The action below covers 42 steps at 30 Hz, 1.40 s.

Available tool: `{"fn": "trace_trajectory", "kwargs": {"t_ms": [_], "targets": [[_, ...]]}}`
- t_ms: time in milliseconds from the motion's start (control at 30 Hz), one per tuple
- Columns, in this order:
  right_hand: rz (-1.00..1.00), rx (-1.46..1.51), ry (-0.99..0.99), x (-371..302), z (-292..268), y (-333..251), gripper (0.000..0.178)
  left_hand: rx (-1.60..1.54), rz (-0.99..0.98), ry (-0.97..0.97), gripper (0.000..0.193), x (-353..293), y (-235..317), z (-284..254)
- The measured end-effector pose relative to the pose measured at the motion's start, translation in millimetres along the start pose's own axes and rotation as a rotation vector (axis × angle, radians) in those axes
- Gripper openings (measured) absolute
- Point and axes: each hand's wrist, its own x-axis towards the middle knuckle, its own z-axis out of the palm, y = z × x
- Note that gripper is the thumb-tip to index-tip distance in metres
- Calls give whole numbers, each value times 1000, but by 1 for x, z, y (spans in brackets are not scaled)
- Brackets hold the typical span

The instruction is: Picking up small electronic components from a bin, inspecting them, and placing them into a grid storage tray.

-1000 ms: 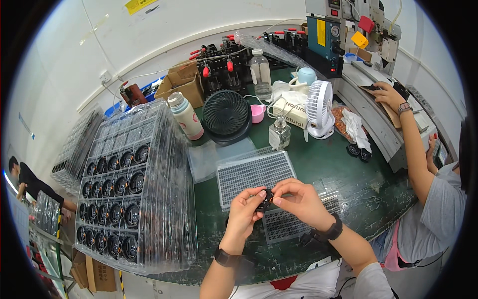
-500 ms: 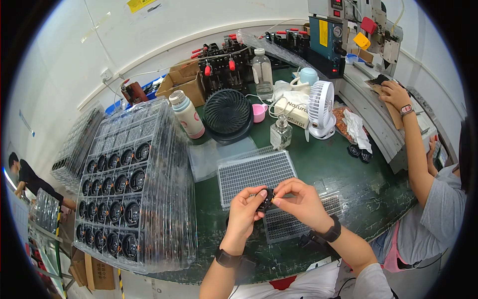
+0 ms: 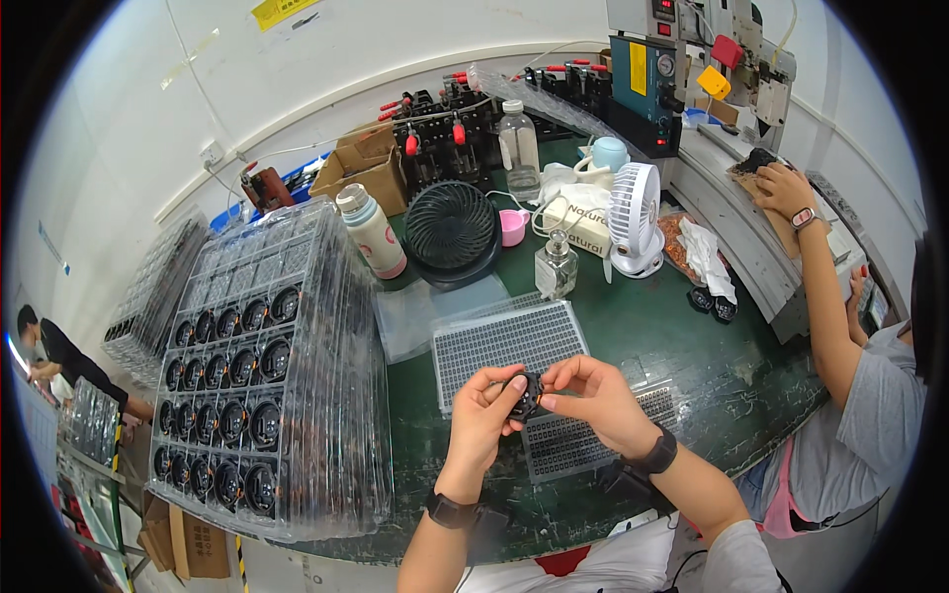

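Observation:
Over the near middle of the table, my left hand (image 3: 481,416) grips a round black plastic part (image 3: 530,395) between thumb and fingers. My right hand (image 3: 601,403) comes to its right edge with thumb and forefinger pinched. A bit of orange shows at those fingertips; whatever they pinch is too small to name. Under and beyond my hands lie sheets with rows of small dark pieces: a pale one (image 3: 509,341) farther off and a clear one (image 3: 568,447) nearer. A stack of clear trays (image 3: 336,395) holding similar round black parts stands to the left.
Behind the sheets stand a black fan (image 3: 453,232), a tumbler (image 3: 372,232), a small glass bottle (image 3: 556,267), a pink cup (image 3: 513,227) and a white fan (image 3: 634,217). At right, a co-worker's hand (image 3: 786,190) rests at a machine (image 3: 707,173). Toggle clamps (image 3: 450,138) line the back.
The round black part has turned a little in my left hand, showing more of its face. My right fingers have shifted slightly against its edge.

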Motion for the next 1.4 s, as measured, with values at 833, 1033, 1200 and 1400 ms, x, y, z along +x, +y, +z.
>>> {"fn": "trace_trajectory", "kwargs": {"t_ms": [833, 1033, 1200, 1400], "targets": [[231, -108, -98, 10, -16, 7, 16, 976, 16, -27, 14, -5, 27, -89], [266, -101, -107, 9, -16, 10, 16, 929, -15, -41, 16, -6, 23, -100], [293, -120, -103, 13, -18, 13, 16, 830, -85, -34, 18, -5, 26, -102], [264, -144, -128, 15, -25, 24, 16, 995, -45, -73, 23, 1, 22, -103]]}}
